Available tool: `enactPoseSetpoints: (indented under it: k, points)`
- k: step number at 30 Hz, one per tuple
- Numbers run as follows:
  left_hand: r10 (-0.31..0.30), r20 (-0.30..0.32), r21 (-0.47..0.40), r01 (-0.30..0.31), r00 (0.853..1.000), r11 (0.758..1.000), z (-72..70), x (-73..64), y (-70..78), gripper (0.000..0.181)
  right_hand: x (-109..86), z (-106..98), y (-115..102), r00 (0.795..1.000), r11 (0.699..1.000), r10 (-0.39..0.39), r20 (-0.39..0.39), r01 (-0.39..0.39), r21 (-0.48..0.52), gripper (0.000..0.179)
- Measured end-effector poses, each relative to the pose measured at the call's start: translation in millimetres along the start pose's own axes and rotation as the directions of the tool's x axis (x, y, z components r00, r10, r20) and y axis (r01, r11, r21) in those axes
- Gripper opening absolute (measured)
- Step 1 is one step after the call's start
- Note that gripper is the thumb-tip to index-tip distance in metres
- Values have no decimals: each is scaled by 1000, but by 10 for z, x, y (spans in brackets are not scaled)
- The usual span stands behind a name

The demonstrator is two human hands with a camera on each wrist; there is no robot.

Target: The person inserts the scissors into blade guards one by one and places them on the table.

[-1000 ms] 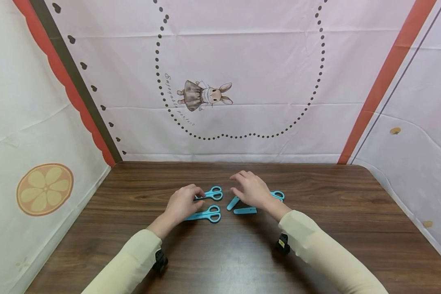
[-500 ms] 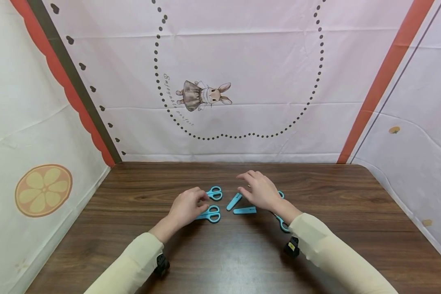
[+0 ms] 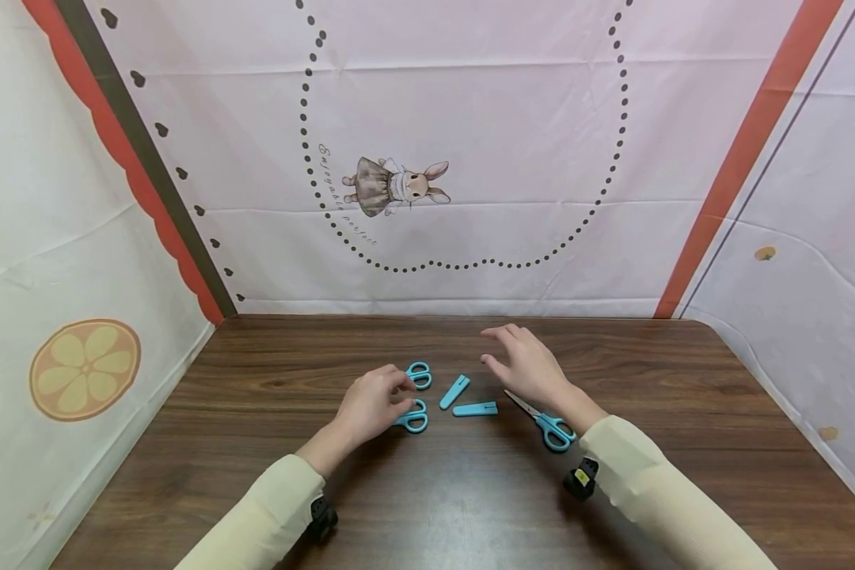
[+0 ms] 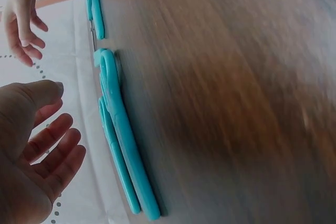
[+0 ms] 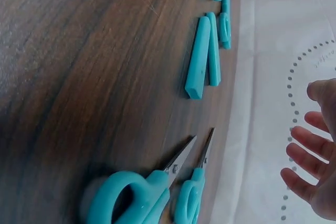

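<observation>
My left hand [image 3: 374, 404] hovers over two pairs of blue-handled scissors, its fingers loosely bent and holding nothing. Beneath it lie the far pair of scissors [image 3: 420, 376] and the near pair of scissors [image 3: 415, 418]. In the left wrist view, blue covers [image 4: 134, 156] sheathe their blades. My right hand [image 3: 530, 368], fingers spread and relaxed, is raised above the table with nothing in it. Below its wrist lies a pair of scissors [image 3: 544, 421] with bare blades. A second bare pair of scissors [image 5: 190, 195] shows in the right wrist view, mostly hidden by my hand in the head view.
Between the hands lie two loose blue blade covers, a slanted cover [image 3: 454, 393] and a nearer, level cover [image 3: 475, 409]. The brown wooden table [image 3: 427, 507] ends at a printed white cloth [image 3: 513, 158] at the back. More cloth hangs at both sides.
Both hands have moved to the right, the right hand further. The slanted cover and the near bare scissors have come out from behind the right hand. The scissors and covers stay in place.
</observation>
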State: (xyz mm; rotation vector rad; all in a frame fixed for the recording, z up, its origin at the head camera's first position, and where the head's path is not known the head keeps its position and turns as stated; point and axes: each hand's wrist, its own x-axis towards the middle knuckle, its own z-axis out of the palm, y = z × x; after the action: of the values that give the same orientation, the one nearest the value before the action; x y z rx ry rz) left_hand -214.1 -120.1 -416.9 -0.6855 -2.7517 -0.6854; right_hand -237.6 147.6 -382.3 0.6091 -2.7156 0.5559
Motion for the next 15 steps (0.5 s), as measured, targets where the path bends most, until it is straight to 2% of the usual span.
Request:
enactPoseSetpoints:
  k: [6,15]
  points:
    - [24,-32,-24,-25,999,999,34,10,62,12,-79,-12,48,999,999,37,28,-37,4,41]
    - [52,-28,-59,-54,998,997,58,30,168,16,-240,3,122,998,999,43,44,-43,-9,44]
